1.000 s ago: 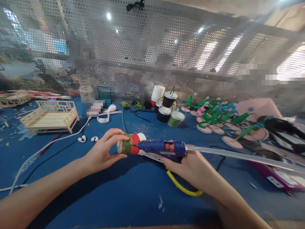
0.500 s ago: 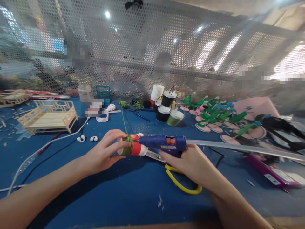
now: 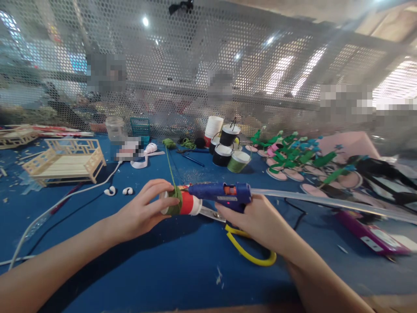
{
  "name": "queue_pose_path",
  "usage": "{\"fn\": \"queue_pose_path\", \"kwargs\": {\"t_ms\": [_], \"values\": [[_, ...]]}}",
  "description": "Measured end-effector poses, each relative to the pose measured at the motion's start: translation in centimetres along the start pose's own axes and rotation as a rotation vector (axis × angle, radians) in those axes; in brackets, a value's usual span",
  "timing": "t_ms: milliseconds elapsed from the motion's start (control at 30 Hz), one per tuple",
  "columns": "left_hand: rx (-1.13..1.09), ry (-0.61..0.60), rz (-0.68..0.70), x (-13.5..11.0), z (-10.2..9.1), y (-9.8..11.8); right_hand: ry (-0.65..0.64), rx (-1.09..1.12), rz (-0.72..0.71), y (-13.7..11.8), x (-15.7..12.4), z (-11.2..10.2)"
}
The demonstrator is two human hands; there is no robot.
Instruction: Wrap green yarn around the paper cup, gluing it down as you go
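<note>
My left hand (image 3: 143, 208) is closed round a red and white paper cup (image 3: 189, 203) lying on its side. Green yarn (image 3: 175, 201) is wound about the cup's left part, and a taut strand runs back to a small green ball (image 3: 169, 143). In my right hand (image 3: 257, 221) is a blue hot glue gun (image 3: 224, 194) with a small red light lit. Its nozzle points left, at the cup beside the yarn; whether it touches cannot be seen. A long clear glue stick (image 3: 312, 201) sticks out behind it. Below lie scissors with yellow handles (image 3: 250, 254), partly hidden by my right hand.
Yarn-wrapped little buckets (image 3: 223, 155) and stacked white cups (image 3: 214, 126) stand behind. Green craft plants on pink bases (image 3: 289, 156) fill the right rear. A purple box (image 3: 368, 234) lies right. Leftward are a wooden miniature bed (image 3: 67, 163), earbuds (image 3: 110, 191) and a white cable (image 3: 58, 202).
The glue gun and my right hand have shifted slightly left. The cup has turned or tilted a little in my left hand, which still holds it.
</note>
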State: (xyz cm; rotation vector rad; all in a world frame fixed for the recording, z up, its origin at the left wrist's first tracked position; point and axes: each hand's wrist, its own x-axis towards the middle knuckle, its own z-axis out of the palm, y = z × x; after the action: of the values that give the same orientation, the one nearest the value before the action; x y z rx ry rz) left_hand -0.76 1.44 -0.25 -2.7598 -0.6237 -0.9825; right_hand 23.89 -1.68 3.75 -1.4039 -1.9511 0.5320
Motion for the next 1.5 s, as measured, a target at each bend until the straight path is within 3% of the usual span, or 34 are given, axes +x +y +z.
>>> {"fn": "queue_pose_path", "kwargs": {"t_ms": [633,1133,1500], "values": [[0.022,-0.013,0.028,-0.08,-0.2,-0.03,-0.027,-0.017,0.022,0.31,0.08,0.16],[-0.143,0.016,-0.172,-0.21,-0.06,-0.23,-0.055,0.053,0.088,0.72,-0.48,0.54],[-0.173,0.024,-0.274,0.04,-0.4,-0.12,-0.04,-0.06,0.063,0.81,-0.72,0.88]]}}
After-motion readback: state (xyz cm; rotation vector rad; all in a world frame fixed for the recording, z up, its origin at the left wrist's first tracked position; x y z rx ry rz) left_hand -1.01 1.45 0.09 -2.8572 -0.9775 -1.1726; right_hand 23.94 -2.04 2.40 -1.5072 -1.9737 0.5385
